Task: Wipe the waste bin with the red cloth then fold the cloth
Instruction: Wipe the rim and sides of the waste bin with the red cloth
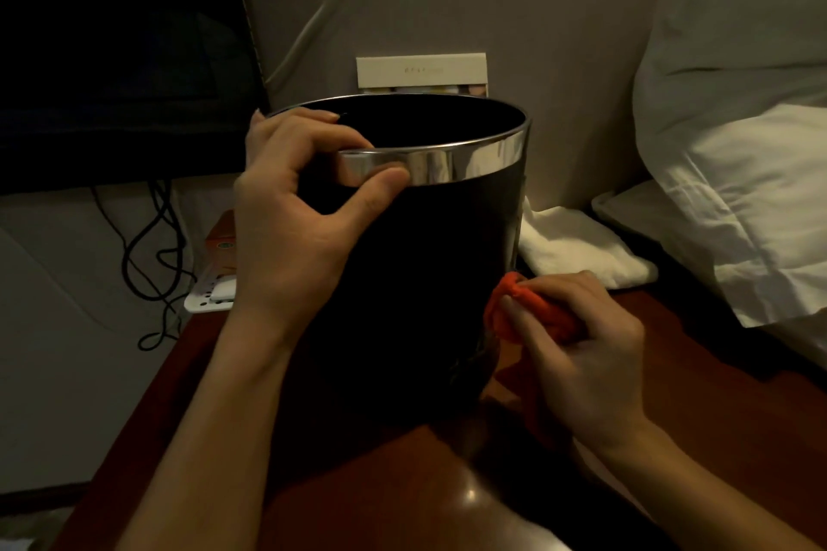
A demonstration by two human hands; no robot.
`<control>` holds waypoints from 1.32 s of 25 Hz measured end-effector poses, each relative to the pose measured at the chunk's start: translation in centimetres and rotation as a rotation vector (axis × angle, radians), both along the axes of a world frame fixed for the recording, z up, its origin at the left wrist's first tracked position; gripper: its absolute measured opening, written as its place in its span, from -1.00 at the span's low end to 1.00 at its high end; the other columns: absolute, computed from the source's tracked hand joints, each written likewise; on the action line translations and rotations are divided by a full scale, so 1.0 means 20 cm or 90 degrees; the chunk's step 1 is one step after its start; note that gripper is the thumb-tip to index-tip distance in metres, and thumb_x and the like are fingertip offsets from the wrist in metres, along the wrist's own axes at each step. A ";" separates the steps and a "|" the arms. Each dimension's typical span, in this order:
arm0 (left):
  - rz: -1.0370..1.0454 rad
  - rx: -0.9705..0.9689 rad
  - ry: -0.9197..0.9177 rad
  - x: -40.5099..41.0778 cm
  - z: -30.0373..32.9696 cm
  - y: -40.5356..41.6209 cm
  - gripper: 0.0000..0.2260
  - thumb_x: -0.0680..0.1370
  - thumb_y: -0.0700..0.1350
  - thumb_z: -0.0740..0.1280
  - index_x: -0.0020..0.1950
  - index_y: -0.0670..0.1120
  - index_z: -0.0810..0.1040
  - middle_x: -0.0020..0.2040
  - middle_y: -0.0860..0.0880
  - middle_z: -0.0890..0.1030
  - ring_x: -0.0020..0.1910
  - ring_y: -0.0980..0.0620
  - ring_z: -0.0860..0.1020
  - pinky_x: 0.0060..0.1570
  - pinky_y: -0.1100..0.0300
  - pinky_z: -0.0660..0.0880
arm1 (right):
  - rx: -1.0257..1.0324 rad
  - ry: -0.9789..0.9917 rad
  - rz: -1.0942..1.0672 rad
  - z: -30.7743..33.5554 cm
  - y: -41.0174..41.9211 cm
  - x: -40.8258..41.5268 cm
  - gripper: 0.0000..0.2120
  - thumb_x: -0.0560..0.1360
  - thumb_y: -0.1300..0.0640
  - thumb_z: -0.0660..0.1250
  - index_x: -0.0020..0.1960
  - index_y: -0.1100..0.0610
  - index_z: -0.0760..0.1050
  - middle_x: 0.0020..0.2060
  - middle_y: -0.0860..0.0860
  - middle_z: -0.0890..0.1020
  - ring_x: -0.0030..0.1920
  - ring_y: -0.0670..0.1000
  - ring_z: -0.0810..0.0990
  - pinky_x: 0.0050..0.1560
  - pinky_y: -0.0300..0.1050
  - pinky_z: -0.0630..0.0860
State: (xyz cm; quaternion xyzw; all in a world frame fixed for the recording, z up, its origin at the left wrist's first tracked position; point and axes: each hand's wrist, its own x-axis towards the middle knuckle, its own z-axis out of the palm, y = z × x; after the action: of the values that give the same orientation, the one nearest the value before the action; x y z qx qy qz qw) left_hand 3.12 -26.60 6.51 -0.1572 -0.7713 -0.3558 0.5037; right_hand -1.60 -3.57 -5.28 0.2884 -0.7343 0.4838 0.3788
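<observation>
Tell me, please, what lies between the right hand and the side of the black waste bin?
The red cloth. The right hand holds it bunched against the lower side of the waste bin, as the head view shows.

The waste bin [402,273] at centre frame is black with a shiny silver rim band. The cloth [532,313] at lower right is orange-red. The bench [358,483] is reddish-brown; bedding [738,148] at right is white.

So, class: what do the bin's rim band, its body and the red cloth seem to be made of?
Rim band: polished metal, probably, from its mirror-like reflections.
Bin body: glossy black, plastic or coated metal; cannot tell which.
Red cloth: soft fabric, bunched in the right hand.
</observation>
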 end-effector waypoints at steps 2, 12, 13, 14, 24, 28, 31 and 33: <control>0.006 -0.002 -0.004 0.00 0.00 0.00 -0.75 0.44 0.07 0.43 0.02 -0.01 0.50 0.02 0.23 0.47 0.19 0.10 0.43 0.30 -0.08 0.34 | 0.046 0.016 0.030 -0.03 -0.04 0.01 -0.87 0.49 0.06 0.46 0.00 0.06 0.61 -0.09 -0.14 0.61 -0.07 -0.12 0.55 -0.04 -0.31 0.44; 0.007 0.008 -0.003 -0.01 0.00 0.00 -0.77 0.44 0.05 0.43 0.00 0.00 0.49 0.00 0.25 0.46 0.18 0.17 0.42 0.32 0.08 0.32 | 0.100 0.084 0.004 -0.04 -0.06 0.01 -0.84 0.51 0.06 0.46 -0.01 0.14 0.67 -0.07 -0.13 0.64 -0.12 -0.07 0.50 -0.05 -0.29 0.45; 0.007 0.006 -0.002 -0.02 0.00 0.00 -0.77 0.45 0.05 0.43 0.00 0.00 0.49 0.01 0.25 0.46 0.18 0.15 0.42 0.33 0.13 0.30 | 0.118 0.071 0.016 -0.07 -0.08 0.02 -0.84 0.52 0.04 0.45 -0.02 0.14 0.66 -0.08 -0.12 0.65 -0.13 -0.07 0.50 -0.08 -0.25 0.45; 0.009 0.002 0.001 -0.02 0.00 0.00 -0.78 0.45 0.04 0.43 -0.01 0.00 0.49 0.00 0.25 0.46 0.18 0.14 0.43 0.33 0.20 0.27 | 0.153 0.071 0.032 -0.12 -0.10 0.03 -0.83 0.53 0.02 0.43 -0.03 0.13 0.66 -0.09 -0.10 0.66 -0.14 -0.09 0.48 -0.11 -0.22 0.45; 0.055 -0.035 0.014 0.01 0.01 0.05 -0.80 0.45 0.07 0.39 -0.02 0.03 0.46 -0.06 0.22 0.45 0.14 0.12 0.42 0.42 -0.02 0.17 | 0.172 0.069 0.047 -0.17 -0.12 0.03 -0.87 0.53 0.01 0.46 -0.04 0.07 0.66 -0.10 -0.14 0.66 -0.16 -0.11 0.48 -0.10 -0.31 0.41; 0.140 -0.137 0.016 0.02 0.00 0.20 -0.62 0.40 0.19 0.41 0.05 -0.03 0.49 0.02 0.09 0.47 0.20 0.01 0.41 0.43 -0.14 0.01 | 0.212 0.053 0.055 -0.24 -0.12 0.02 -0.87 0.48 0.01 0.54 -0.04 0.04 0.68 -0.10 -0.14 0.67 -0.16 -0.07 0.52 -0.20 -0.12 0.52; 0.111 -0.102 0.026 0.01 0.00 0.18 -0.64 0.38 0.16 0.45 0.03 0.02 0.46 0.02 0.10 0.47 0.21 0.09 0.39 0.47 0.03 -0.05 | 0.230 0.114 0.049 -0.19 -0.13 0.02 -0.88 0.51 0.00 0.50 -0.06 0.05 0.67 -0.12 -0.11 0.67 -0.18 -0.04 0.52 -0.24 -0.06 0.52; 0.088 -0.072 0.033 0.00 0.00 0.12 -0.68 0.38 0.12 0.46 0.01 0.05 0.44 0.01 0.14 0.46 0.19 0.16 0.38 0.47 0.10 -0.03 | 0.202 0.139 0.023 -0.14 -0.10 0.01 -0.87 0.55 0.02 0.46 -0.06 0.08 0.67 -0.11 -0.10 0.68 -0.20 -0.02 0.50 -0.22 -0.07 0.50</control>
State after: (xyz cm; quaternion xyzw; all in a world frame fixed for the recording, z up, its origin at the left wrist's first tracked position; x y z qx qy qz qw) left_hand 3.15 -24.21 6.43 -0.1407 -0.7857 -0.2721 0.5375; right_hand -1.46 -5.58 -8.02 0.4084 -0.7505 0.3346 0.3975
